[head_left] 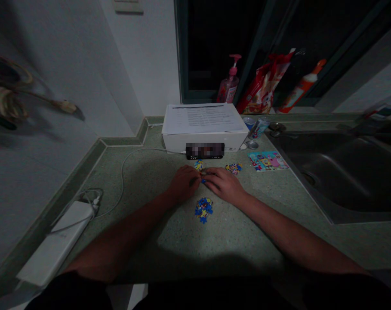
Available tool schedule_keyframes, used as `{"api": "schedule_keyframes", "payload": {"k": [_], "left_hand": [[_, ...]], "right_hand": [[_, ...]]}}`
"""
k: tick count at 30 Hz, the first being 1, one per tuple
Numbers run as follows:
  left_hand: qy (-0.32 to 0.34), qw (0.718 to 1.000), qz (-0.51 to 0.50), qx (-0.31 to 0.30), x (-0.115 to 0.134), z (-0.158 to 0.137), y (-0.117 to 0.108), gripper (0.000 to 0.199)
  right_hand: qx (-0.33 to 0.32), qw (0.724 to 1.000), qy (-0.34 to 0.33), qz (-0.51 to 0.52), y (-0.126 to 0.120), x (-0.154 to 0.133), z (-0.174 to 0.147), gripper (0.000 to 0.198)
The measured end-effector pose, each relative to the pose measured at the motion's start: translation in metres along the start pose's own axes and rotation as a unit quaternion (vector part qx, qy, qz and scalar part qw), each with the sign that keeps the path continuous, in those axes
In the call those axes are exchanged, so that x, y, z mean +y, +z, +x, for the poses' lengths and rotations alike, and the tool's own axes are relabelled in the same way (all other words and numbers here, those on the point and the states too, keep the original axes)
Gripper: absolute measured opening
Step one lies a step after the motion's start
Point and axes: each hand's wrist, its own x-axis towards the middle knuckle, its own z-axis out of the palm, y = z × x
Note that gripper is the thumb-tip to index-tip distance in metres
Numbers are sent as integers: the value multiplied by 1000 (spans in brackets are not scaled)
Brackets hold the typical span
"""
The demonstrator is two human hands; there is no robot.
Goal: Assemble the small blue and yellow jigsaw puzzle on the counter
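My left hand (186, 183) and my right hand (223, 183) meet fingertip to fingertip low over the counter. Between them show small puzzle pieces (203, 181), one of them blue; the fingers partly cover the pieces. My left fingers are curled and closed at the tips, and my right thumb and fingers close in from the other side. Closer to me lies a heap of blue and yellow puzzle pieces (203, 209). Just beyond the hands is a small yellowish pile of pieces (199, 165), and a mixed pile (234, 168) sits beyond my right hand.
A phone (204, 150) leans against a white box (203, 125) topped with printed paper. A colourful picture card (268, 161) lies near the sink (343, 172). Cans (259, 128) stand behind. At left, a cable (121, 181) runs to a white power strip (58, 241).
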Motion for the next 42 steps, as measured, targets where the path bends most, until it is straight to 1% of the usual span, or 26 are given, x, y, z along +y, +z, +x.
{"api": "schedule_keyframes", "payload": {"k": [3, 5, 9, 11, 13, 17, 20, 23, 29, 32, 34, 37, 40, 42], "left_hand": [[-3, 1000, 3, -5, 3, 0, -2, 26], [-11, 1000, 14, -5, 4, 0, -3, 29], [-29, 999, 34, 24, 4, 1, -3, 32], [-38, 998, 29, 40, 3, 1, -2, 27], [-33, 998, 23, 43, 3, 0, -2, 24], [-8, 999, 38, 19, 4, -2, -2, 30], [-11, 999, 44, -4, 4, -1, -1, 26], [-9, 999, 32, -11, 2, 0, -1, 22], [4, 1000, 23, 14, 1, -1, 0, 16], [-24, 999, 29, 38, 2, 0, 1, 18], [-59, 996, 30, 58, 1, 1, 0, 21], [-107, 990, 31, 82, 0, 4, -1, 23], [-128, 987, 29, 92, -1, 4, -2, 24], [-131, 987, 33, 86, -2, 4, -2, 25]], "right_hand": [[-19, 1000, 9, 14, -2, -1, 1, 25], [-20, 999, 15, 23, -3, -1, 1, 24], [13, 999, 34, 37, -3, 3, 0, 22], [30, 997, 45, 47, -2, 6, -1, 21], [40, 996, 49, 58, -1, 9, -2, 21], [50, 995, 47, 73, 1, 10, -3, 20], [46, 995, 44, 81, 2, 9, -3, 20], [34, 995, 45, 81, 1, 9, -3, 21], [37, 995, 49, 82, 1, 10, -3, 22], [36, 993, 59, 96, -3, 10, -4, 19], [20, 992, 53, 113, -7, 6, -5, 17], [-33, 989, 26, 141, -12, -4, -5, 17], [-80, 983, -17, 165, -16, -18, -3, 21], [-103, 980, -36, 167, -18, -26, -2, 21]]}}
